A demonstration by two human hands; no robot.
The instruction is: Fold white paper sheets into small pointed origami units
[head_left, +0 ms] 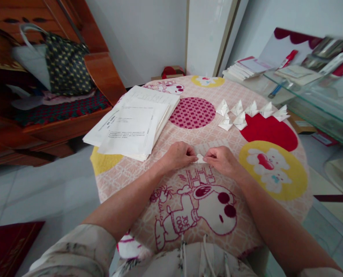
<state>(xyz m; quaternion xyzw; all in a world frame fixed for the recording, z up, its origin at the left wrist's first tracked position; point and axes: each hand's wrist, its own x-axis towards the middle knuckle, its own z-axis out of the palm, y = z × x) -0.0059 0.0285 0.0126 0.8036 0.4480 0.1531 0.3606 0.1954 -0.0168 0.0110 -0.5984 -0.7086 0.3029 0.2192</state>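
Observation:
My left hand (pixel 180 156) and my right hand (pixel 222 161) face each other over the cloth-covered table. Between them lies a small strip of white paper (pixel 200 158), its left end pinched by my left fingers and its right end by my right fingers. Part of the paper is hidden behind the fingers. Beyond my right hand, several folded paper pieces (pixel 240 121) with pointed tops stand in two rows. To the left of my hands rests a stack of printed sheets (pixel 131 127).
A patterned tablecloth (pixel 165 181) covers the round table. On the right, a glass shelf (pixel 312 100) holds notebooks and a red marker (pixel 289 57). A wooden bench (pixel 102 77) with a dark patterned bag (pixel 67 65) stands on the left.

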